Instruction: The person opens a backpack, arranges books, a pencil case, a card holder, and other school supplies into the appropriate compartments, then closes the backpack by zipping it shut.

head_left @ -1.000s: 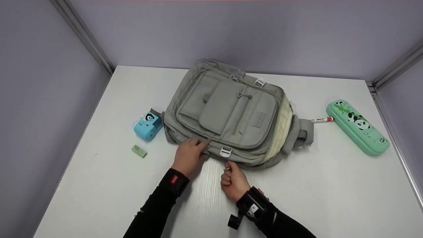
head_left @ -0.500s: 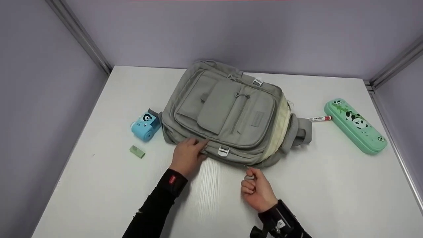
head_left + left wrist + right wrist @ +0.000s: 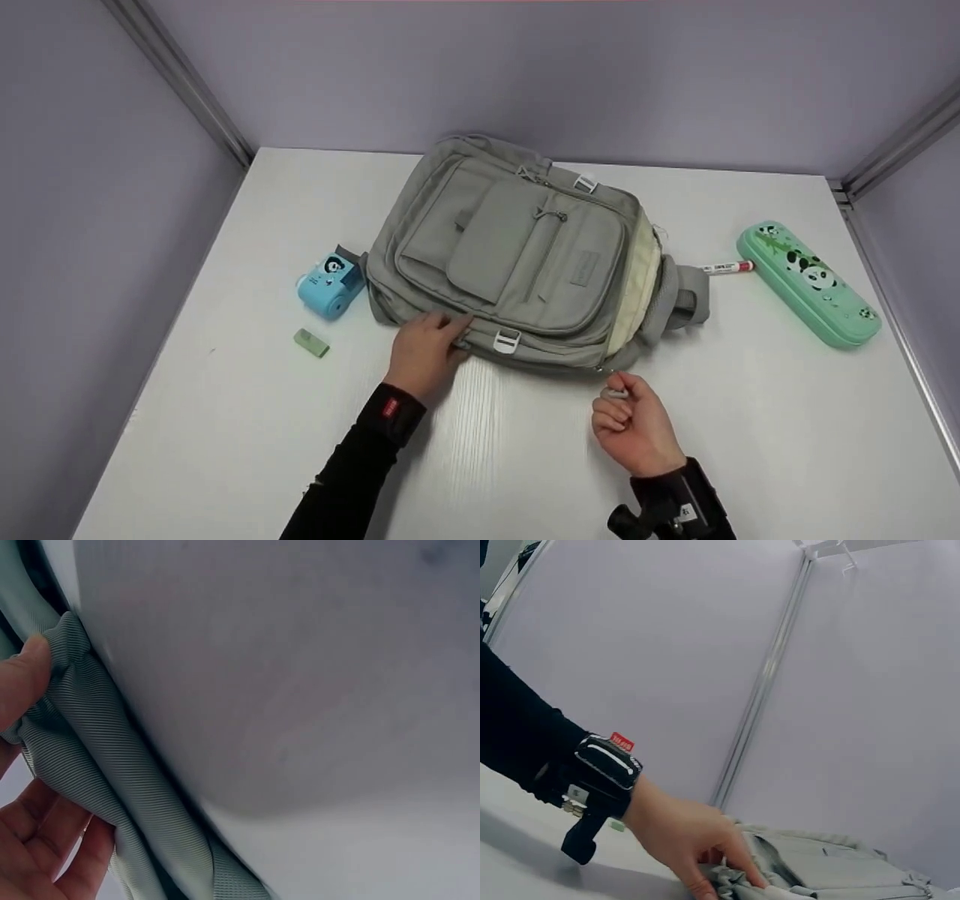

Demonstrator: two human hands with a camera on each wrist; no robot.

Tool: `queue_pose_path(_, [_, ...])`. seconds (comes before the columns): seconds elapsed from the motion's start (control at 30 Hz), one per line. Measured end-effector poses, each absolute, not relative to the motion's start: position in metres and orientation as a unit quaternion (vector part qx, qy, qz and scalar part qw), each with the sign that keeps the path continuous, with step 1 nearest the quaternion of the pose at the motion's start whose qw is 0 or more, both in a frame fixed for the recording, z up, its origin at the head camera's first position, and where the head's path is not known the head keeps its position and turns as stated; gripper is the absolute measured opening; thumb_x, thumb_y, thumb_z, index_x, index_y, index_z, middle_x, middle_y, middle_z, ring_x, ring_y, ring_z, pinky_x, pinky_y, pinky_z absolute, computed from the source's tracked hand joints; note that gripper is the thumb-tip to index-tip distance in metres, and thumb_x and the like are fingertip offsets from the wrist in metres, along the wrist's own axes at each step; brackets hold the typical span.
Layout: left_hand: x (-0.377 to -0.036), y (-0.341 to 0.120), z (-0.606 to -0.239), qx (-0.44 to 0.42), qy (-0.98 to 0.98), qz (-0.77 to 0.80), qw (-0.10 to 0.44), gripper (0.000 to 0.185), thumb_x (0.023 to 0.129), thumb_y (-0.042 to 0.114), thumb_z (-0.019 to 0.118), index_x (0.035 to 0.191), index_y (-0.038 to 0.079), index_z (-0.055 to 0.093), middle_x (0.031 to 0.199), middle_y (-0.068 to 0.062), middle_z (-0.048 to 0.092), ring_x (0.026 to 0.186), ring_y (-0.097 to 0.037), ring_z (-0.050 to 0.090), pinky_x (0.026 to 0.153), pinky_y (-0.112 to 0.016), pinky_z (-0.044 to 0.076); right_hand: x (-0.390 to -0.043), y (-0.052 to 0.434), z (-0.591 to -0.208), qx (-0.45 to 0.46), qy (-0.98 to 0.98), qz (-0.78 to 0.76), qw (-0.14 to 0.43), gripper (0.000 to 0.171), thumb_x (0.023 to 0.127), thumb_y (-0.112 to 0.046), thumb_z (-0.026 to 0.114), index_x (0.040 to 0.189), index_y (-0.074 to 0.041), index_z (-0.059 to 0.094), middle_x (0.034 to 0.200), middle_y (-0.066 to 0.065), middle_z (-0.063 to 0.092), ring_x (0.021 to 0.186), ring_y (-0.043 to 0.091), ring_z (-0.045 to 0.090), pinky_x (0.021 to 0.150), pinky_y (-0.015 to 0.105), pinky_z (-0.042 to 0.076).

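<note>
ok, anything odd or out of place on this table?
Nothing damaged or spilled. The grey backpack lies flat but askew on the table, and a red-capped marker lies loose beside the panda pencil case, partly tucked by the backpack's strap.

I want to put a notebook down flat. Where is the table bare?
Bare: the near strip of table left of the left hand, and the near-right corner below the pencil case. Crowded: around the backpack, between camera and eraser.

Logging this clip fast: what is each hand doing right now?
Left hand: grips the front edge of the grey backpack, fabric bunched under its thumb.
Right hand: fingers curled, pinching the zipper pull at the backpack's near edge.
</note>
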State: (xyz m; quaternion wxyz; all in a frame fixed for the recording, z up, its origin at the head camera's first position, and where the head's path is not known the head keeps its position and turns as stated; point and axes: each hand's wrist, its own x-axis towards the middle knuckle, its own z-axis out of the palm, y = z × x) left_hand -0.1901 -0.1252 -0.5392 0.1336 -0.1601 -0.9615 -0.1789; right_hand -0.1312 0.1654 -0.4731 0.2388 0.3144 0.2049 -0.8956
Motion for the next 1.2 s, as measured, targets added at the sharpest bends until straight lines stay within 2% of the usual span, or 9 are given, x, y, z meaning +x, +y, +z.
queue_pose_path(0.27, [-0.191, -0.124, -0.542, -0.153, -0.962, -0.18, 0.134, 0.051, 0.076, 0.029, 0.084, 0.124, 0.022, 0.07, 0.093, -0.008, 0.066, 0.083, -0.029, 0.063, 0.074, -0.043, 0.051, -0.137, 0.184, -0.469, 0.263, 0.092, -0.922, 0.27, 0.047, 0.108, -0.03, 0.023, 0.072, -0.009, 0.045, 0.071, -0.013, 0.008, 0.059, 0.002, 0.007, 0.059, 0.014, 0.008])
queue_pose_path(0.37, [-0.191, -0.124, -0.542, -0.151, -0.963, -0.179, 0.133, 0.052, 0.076, 0.03, 0.084, 0.125, 0.022, 0.07, 0.093, -0.008, 0.066, 0.084, -0.029, 0.063, 0.075, -0.043, 0.051, -0.14, 0.19, -0.468, 0.255, 0.063, -0.926, 0.27, 0.041, 0.106, -0.025, 0.032, 0.073, -0.008, 0.046, 0.07, -0.013, 0.009, 0.06, 0.001, 0.008, 0.06, 0.014, 0.008])
queue_pose_path(0.5, [-0.19, -0.123, -0.543, -0.151, -0.962, -0.178, 0.137, 0.052, 0.075, 0.031, 0.084, 0.125, 0.023, 0.07, 0.092, -0.008, 0.065, 0.082, -0.029, 0.063, 0.073, -0.042, 0.052, -0.144, 0.196, -0.466, 0.248, 0.034, -0.93, 0.27, 0.024, 0.096, -0.012, 0.049, 0.073, -0.006, 0.048, 0.071, -0.015, 0.009, 0.059, 0.0, 0.008, 0.06, 0.013, 0.008])
queue_pose_path(0.6, [-0.19, -0.122, -0.543, -0.149, -0.963, -0.175, 0.142, 0.053, 0.074, 0.033, 0.085, 0.124, 0.024, 0.071, 0.091, -0.008, 0.065, 0.081, -0.029, 0.063, 0.072, -0.042, 0.052, -0.145, 0.201, -0.464, 0.238, 0.013, -0.931, 0.275, 0.019, 0.09, -0.007, 0.056, 0.073, -0.005, 0.048, 0.072, -0.016, 0.007, 0.059, 0.0, 0.007, 0.06, 0.013, 0.007])
queue_pose_path(0.83, [-0.19, -0.121, -0.545, -0.134, -0.964, -0.177, 0.144, 0.052, 0.072, 0.033, 0.086, 0.122, 0.025, 0.072, 0.092, -0.007, 0.066, 0.078, -0.027, 0.063, 0.069, -0.041, 0.051, -0.147, 0.206, -0.465, 0.205, -0.023, -0.937, 0.283, 0.022, 0.095, -0.009, 0.051, 0.074, -0.004, 0.048, 0.071, -0.017, 0.007, 0.058, -0.001, 0.007, 0.06, 0.012, 0.007])
queue_pose_path(1.0, [-0.19, -0.119, -0.544, -0.127, -0.967, -0.173, 0.135, 0.051, 0.074, 0.031, 0.086, 0.123, 0.024, 0.072, 0.093, -0.008, 0.067, 0.079, -0.028, 0.063, 0.07, -0.042, 0.052, -0.144, 0.203, -0.468, 0.192, 0.003, -0.942, 0.275, 0.019, 0.092, -0.007, 0.054, 0.074, -0.005, 0.048, 0.071, -0.015, 0.007, 0.058, 0.0, 0.007, 0.06, 0.012, 0.007])
queue_pose_path(1.1, [-0.189, -0.114, -0.535, -0.122, -0.972, -0.156, 0.122, 0.05, 0.075, 0.027, 0.085, 0.123, 0.02, 0.071, 0.099, -0.011, 0.067, 0.088, -0.03, 0.064, 0.076, -0.043, 0.052, -0.14, 0.2, -0.471, 0.179, 0.033, -0.944, 0.276, 0.02, 0.093, -0.01, 0.055, 0.075, -0.005, 0.049, 0.072, -0.014, 0.007, 0.059, 0.001, 0.006, 0.06, 0.013, 0.007])
queue_pose_path(1.2, [-0.184, -0.098, -0.519, -0.119, -0.974, -0.157, 0.113, 0.046, 0.077, 0.019, 0.082, 0.121, 0.013, 0.071, 0.112, -0.015, 0.064, 0.1, -0.034, 0.062, 0.085, -0.046, 0.052, -0.136, 0.197, -0.473, 0.161, 0.057, -0.946, 0.276, 0.022, 0.098, -0.014, 0.051, 0.077, -0.006, 0.049, 0.072, -0.013, 0.007, 0.06, 0.001, 0.006, 0.06, 0.013, 0.007])
